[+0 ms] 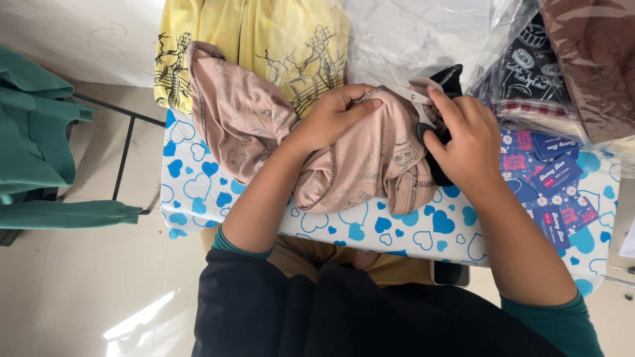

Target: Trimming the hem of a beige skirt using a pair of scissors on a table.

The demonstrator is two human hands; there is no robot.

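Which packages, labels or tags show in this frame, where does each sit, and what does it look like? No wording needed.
Clear plastic bags: top centre of the table, crinkled, see-through.
Bagged dark garment: top right, black with white print, inside clear plastic.
Card tags: right side of the table, small rectangles, blue with red and white, loosely piled.
Small tag: at the pink garment, pale, by the right hand; left hand holds the fabric.

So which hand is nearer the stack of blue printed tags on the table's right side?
Right. The right hand works at the pink garment just beside the blue tags; the left hand grips the garment's middle, farther away.
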